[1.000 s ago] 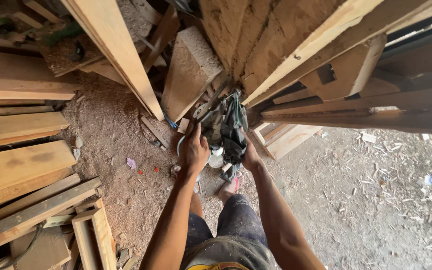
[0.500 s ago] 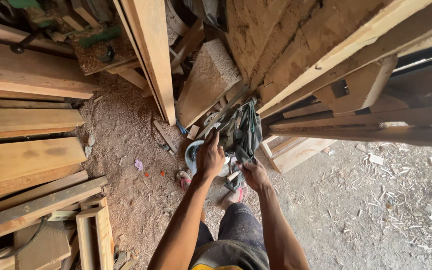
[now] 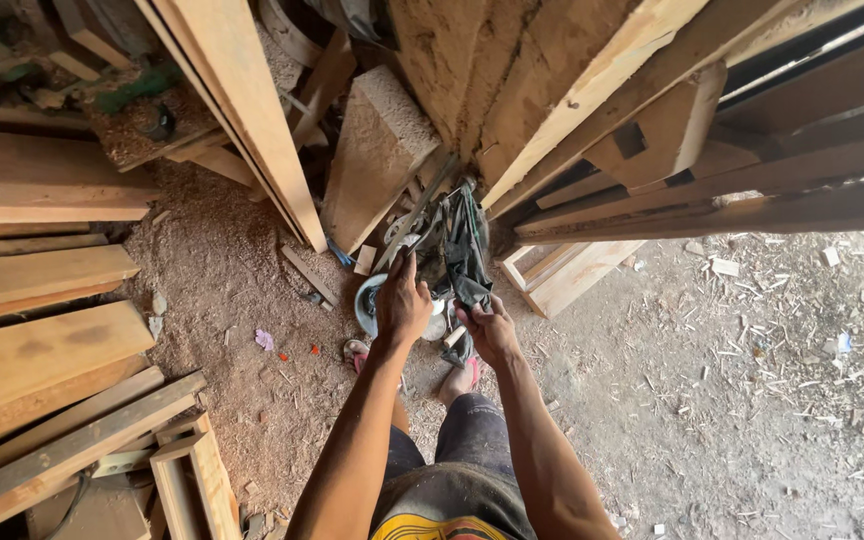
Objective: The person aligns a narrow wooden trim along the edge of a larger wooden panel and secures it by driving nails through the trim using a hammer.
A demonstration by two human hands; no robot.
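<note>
Dark cloth [image 3: 464, 255] hangs low among leaning wooden planks [image 3: 242, 110], above the sawdust floor [image 3: 232, 300]. Right hand [image 3: 487, 328] is closed on its bottom end. Left hand [image 3: 402, 305] rests curled on a round grey thing [image 3: 367, 300] beside it.

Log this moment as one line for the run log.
left hand on power tool | right hand gripping its dark strap | sawdust floor | planks left
</note>
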